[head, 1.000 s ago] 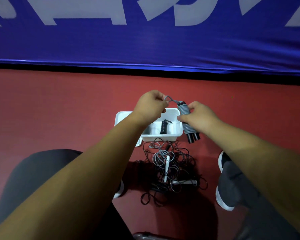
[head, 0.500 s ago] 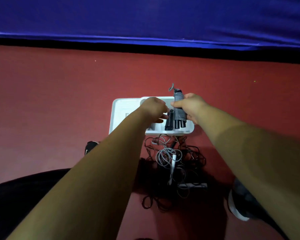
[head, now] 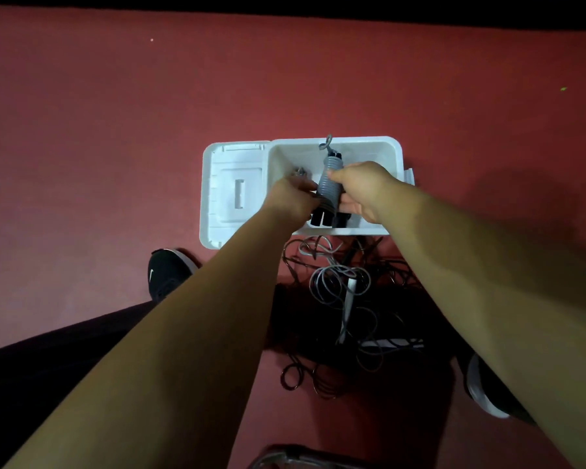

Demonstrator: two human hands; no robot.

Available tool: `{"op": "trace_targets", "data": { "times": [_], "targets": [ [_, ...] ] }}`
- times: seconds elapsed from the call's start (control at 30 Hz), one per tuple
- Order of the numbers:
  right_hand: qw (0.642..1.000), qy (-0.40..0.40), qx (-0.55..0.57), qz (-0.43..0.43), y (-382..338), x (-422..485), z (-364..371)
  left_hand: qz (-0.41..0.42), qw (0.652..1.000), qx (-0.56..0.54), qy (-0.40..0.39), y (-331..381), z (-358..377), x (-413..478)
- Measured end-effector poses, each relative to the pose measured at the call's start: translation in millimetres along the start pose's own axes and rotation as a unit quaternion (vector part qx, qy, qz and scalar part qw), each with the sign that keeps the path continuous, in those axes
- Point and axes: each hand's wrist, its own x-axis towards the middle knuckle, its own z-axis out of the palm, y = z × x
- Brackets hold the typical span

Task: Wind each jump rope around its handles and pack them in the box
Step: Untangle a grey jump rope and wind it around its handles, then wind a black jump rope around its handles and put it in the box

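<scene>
A wound jump rope [head: 331, 184], grey cord wrapped round two black handles, is held over the open white box [head: 391, 154] on the red floor. My right hand [head: 362, 191] grips the bundle from the right. Against its left side lies my left hand [head: 293, 198], reaching into the box with its fingers hidden; whether it holds anything there I cannot tell. Another dark wound rope in the box is mostly hidden behind my hands. A tangle of loose grey and black ropes [head: 339, 292] lies on the floor just in front of the box.
The box's lid [head: 232, 194] lies open flat to the left. My black shoe [head: 168, 270] is on the floor at the left, the other shoe [head: 487, 390] at the right. Red floor surrounds the box.
Both hands have lowered the wound grey rope from above the box down into it. My left hand let go of the cord end and reached into the box. The view tilted down.
</scene>
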Motion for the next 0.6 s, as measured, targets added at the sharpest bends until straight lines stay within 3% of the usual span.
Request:
{"op": "trace_targets", "data": {
  "times": [0.17, 0.27, 0.37, 0.6],
  "targets": [
    [0.995, 0.041, -0.075, 0.041, 12.4, 29.4, -3.3, -0.015, 0.999, 0.035, 0.009, -16.3, 7.2, 11.7],
    [0.994, 0.015, -0.095, 0.055, 29.5, 61.1, -15.3, -0.004, 0.998, 0.058, -0.011, -14.0, 10.2, 7.9],
    [0.992, 0.002, -0.113, 0.049, 4.8, -9.0, -9.0, -0.031, 0.999, 0.005, 0.013, -13.3, 4.5, 8.2],
    [0.994, -0.008, -0.104, 0.035, 10.1, -23.9, -24.8, -0.035, 0.995, -0.075, 0.062, -15.8, -4.8, -3.2]
  ]
}}
